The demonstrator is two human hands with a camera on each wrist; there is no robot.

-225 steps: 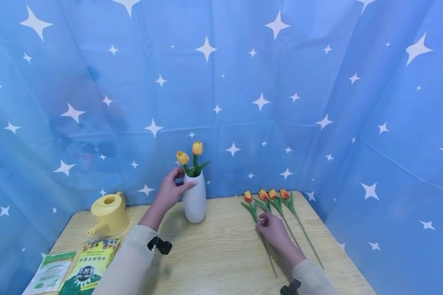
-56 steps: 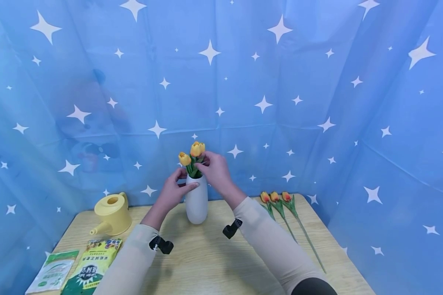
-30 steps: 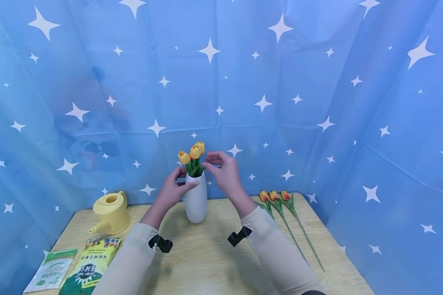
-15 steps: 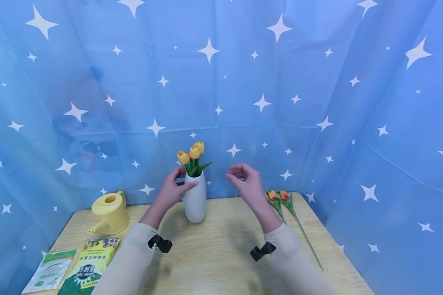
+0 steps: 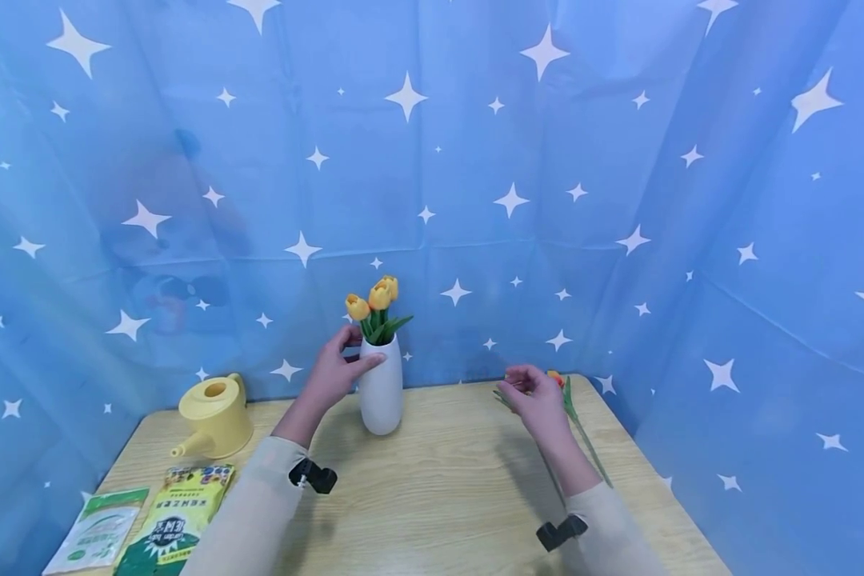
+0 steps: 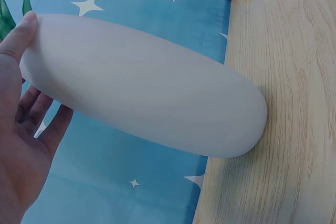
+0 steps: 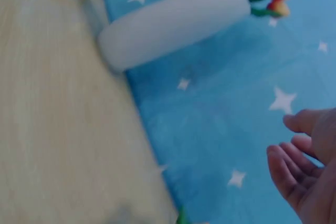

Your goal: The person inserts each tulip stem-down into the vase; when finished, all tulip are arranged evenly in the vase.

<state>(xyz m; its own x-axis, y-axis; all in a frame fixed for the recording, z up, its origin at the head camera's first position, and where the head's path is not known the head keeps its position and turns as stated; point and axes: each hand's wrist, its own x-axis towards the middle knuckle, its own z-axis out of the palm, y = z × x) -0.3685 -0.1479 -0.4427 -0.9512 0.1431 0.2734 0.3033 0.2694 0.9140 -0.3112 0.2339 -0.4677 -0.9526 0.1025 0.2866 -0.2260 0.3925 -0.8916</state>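
Observation:
A white vase [image 5: 381, 396] stands on the table with several yellow-orange tulips [image 5: 379, 296] in it. My left hand [image 5: 330, 374] holds the vase near its rim, thumb in front and fingers behind, as the left wrist view of the vase [image 6: 142, 85] also shows. At the table's right side, my right hand [image 5: 543, 408] hovers over the loose tulips. Its thumb and fingers are apart with nothing between them in the right wrist view. One red-orange tulip [image 5: 556, 378] shows beside that hand; the hand covers much of the others lying there.
On the left of the wooden table [image 5: 418, 496] stands a yellow watering can [image 5: 216, 424]. In front of it lie a yellow-green bag [image 5: 180, 520] and a white-green packet [image 5: 101, 532]. A blue starred curtain [image 5: 461, 200] rises right behind the table.
My right hand took a tulip from the table, put it into the vase, released it and moved back right and down over the loose tulips. My left hand has stayed on the vase.

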